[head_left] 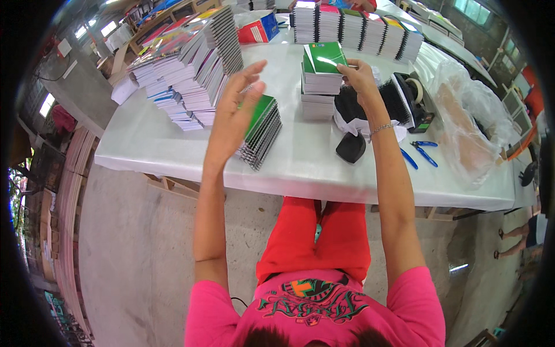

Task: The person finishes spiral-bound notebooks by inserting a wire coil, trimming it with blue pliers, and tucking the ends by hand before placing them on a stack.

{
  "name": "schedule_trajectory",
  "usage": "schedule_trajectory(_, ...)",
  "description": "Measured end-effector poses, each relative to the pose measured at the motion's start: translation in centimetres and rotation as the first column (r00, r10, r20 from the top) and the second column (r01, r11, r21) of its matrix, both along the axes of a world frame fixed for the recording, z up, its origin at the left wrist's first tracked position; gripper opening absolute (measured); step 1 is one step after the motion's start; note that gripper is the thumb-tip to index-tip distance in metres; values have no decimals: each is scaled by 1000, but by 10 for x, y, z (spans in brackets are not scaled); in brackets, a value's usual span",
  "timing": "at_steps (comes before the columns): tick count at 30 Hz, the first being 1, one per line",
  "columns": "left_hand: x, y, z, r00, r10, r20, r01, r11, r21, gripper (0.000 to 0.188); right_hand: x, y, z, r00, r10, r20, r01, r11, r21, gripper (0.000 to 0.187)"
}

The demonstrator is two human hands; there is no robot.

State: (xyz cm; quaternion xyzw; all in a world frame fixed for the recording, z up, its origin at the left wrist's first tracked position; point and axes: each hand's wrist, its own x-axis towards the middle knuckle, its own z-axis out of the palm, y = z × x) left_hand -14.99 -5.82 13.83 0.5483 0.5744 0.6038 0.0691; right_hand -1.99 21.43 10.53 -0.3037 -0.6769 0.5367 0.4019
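My left hand (236,107) is raised, slightly blurred, with thumb and fingers apart and nothing between them. Behind and below it is a stack of spiral-bound notebooks (265,130) with a green cover on top, partly hidden by the hand. At the right edge of a green-covered notebook (325,58), my right hand (359,78) pinches the cover side with thumb and fingers. That notebook tops a stack of unbound-looking page blocks (321,95), whose spirals do not show from here. Beside my right forearm lie black wire bristles (352,104) on white wrapping.
Tall piles of notebooks (185,75) fill the table's left side. A row of spiral notebooks (352,32) stands at the back. To the right are a tape dispenser (415,92), blue-handled pliers (426,153), a black block (351,148) and a clear plastic bag (468,115).
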Motion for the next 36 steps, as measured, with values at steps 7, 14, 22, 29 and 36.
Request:
schedule_trajectory(7,53,6,-2,928,115,-356,-92,992,81,40,49,-60,1,981,96,-169,-64,980,186,37)
schedule_trajectory(14,85,14,-60,815,54,-576,-82,996,-22,50,107,-128,-57,973,113,200,-174,932,318,36)
schedule_trajectory(22,110,50,-108,696,39,-717,-189,973,-130,56,133,-129,-78,930,-192,313,-94,701,707,33)
schedule_trajectory(29,101,49,-110,674,-9,-739,-199,961,-194,42,172,-82,-68,991,4,137,-59,915,399,25)
schedule_trajectory(36,92,36,-116,700,14,-714,-312,905,-288,34,165,17,-75,922,-371,113,234,765,601,11)
